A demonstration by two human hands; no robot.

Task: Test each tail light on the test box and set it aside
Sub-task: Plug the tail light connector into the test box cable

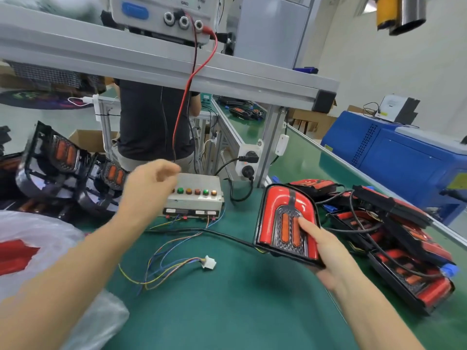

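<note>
Shiny plastic, dull metal and a soft green mat

The tail light [286,221] in my right hand [326,251] at the right is smooth, glossy red plastic with a bumpy grey middle. The test box [195,198] in the middle looks like dull grey metal with shiny plastic buttons. The table [227,299] has a matt green mat. At lower left lies a crinkly clear plastic bag [50,236].

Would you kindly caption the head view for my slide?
Right hand holds a red tail light while the left hand hovers over the test box.
</note>
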